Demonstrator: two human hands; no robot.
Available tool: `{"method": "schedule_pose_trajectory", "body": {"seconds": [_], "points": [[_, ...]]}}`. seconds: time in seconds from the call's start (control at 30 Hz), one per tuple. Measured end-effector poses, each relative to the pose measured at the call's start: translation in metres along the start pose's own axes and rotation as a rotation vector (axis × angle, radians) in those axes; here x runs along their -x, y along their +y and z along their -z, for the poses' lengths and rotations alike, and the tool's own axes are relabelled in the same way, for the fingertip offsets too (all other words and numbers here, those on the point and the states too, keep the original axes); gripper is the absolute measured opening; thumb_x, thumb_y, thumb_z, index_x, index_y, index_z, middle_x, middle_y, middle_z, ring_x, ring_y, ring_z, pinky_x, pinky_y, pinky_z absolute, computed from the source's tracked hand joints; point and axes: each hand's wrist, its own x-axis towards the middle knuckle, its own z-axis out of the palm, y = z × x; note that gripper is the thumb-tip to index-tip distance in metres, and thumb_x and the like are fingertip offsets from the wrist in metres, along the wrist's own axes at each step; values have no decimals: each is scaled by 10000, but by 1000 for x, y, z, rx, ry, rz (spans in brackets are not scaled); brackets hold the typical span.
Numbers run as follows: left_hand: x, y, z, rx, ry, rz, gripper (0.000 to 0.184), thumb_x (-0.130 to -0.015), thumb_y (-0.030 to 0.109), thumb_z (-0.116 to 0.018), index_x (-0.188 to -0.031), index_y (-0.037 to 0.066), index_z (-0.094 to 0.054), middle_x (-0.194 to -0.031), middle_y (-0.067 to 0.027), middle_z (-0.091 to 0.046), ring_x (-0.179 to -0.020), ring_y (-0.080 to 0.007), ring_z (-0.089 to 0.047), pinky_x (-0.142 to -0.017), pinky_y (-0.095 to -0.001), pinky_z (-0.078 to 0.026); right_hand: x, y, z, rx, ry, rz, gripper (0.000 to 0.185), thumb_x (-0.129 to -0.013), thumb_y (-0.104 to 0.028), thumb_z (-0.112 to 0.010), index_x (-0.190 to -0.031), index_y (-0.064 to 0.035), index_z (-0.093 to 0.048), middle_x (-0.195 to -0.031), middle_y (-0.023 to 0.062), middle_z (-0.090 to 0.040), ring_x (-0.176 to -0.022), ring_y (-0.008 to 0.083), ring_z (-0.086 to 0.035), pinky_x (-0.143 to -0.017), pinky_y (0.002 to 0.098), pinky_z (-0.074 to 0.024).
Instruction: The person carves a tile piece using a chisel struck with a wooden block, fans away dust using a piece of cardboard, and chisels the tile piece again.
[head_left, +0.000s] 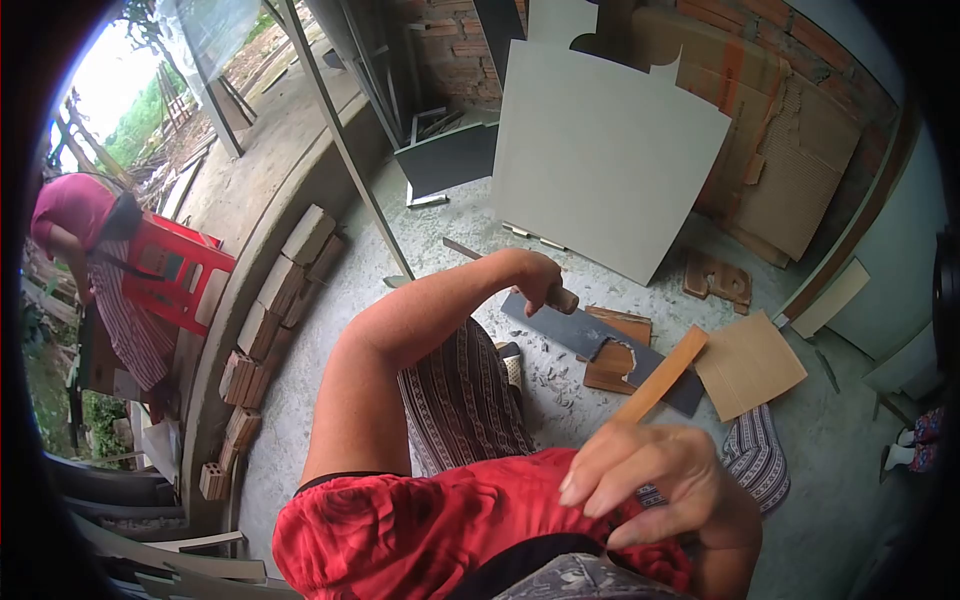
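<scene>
My left hand point(540, 280) is closed around a tool's wooden handle point(565, 300); a thin dark blade point(460, 248) shows beyond my forearm. Close to my chest, my right hand point(655, 480) has bent, spread fingers with nothing visible between them. A flat wooden strip point(668, 372) runs behind that hand, its lower end hidden. On the floor, a dark grey board point(555, 325) with a jagged, pale-edged cutout lies across a brown wooden piece point(632, 325). Grey chips are scattered beside it. A square cardboard piece point(750, 366) lies to the right, near my patterned trouser leg point(757, 465).
A large pale panel point(610, 150) leans at the back beside flattened cardboard point(800, 150). Bricks point(280, 290) line the left ledge. Another person point(85, 220) bends near a red plastic stool point(175, 265). A person's foot point(900, 457) shows at far right.
</scene>
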Motion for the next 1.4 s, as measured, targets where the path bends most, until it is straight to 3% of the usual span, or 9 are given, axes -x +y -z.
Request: {"method": "schedule_pose_trajectory", "body": {"seconds": [0.37,0.43,0.63,0.67,1.07,1.17,1.23,1.33,1.4], "points": [[1,-2,-3,49,-16,28,358,-522,124,-770,-853,46,-655,-720,-133,-646,-624,-251,-631,-526,-361,-481,-3,18,-48,-528,52,40,222,-812,-59,-616,-1009,20,-549,-934,230,-620,-910,393,-587,-823,480,-428],[10,6,5,56,-58,103,404,-509,125,-764,-894,59,-665,-851,-128,-659,-819,-293,-615,-712,-374,-465,-6,17,-49,-474,91,97,198,-810,-46,-616,-978,39,-555,-890,228,-618,-871,378,-596,-774,473,-452],[10,3,0,63,-37,56,397,-530,121,-774,-902,49,-654,-777,-118,-649,-644,-254,-629,-537,-358,-502,-12,16,-47,-212,25,246,152,-760,-10,-649,-892,55,-608,-881,221,-607,-854,358,-597,-729,452,-479],[12,2,1,58,-31,63,397,-530,121,-774,-902,49,-654,-777,-118,-649,-644,-254,-629,-537,-358,-502,-24,20,-51,-146,27,478,82,-776,-61,-594,-782,21,-594,-808,141,-610,-685,238,-575,-592,325,-451],[26,8,6,134,49,114,416,-505,135,-781,-902,82,-667,-832,-112,-662,-806,-274,-620,-714,-371,-472,-1,7,-9,26,-332,192,172,-743,-27,-670,-892,48,-626,-911,208,-606,-857,334,-601,-727,424,-485],[24,-9,2,345,278,72,442,-530,137,-796,-932,33,-643,-869,-128,-655,-838,-271,-616,-727,-362,-469,28,44,41,187,255,-70,330,-789,-250,-652,-966,25,-613,-874,117,-610,-844,206,-577,-770,321,-454],[24,-17,-3,542,584,14,432,-556,153,-817,-913,20,-614,-823,-97,-639,-792,-215,-611,-706,-320,-483,55,92,87,170,801,-231,145,-864,-154,-548,-888,-12,-564,-825,74,-606,-768,140,-576,-718,268,-445],[28,-9,3,821,534,38,276,-665,108,-737,-875,24,-579,-833,-65,-627,-765,-159,-602,-626,-292,-500,137,179,139,321,1480,-274,268,-896,-238,-541,-699,-58,-521,-631,12,-546,-564,101,-539,-535,221,-410],[28,3,4,1007,502,120,207,-746,74,-637,-929,22,-556,-902,-85,-639,-770,-151,-615,-577,-296,-521,229,253,165,704,1451,-691,380,-846,-369,-572,-758,-2,-532,-717,98,-568,-661,204,-572,-626,345,-477]]}}
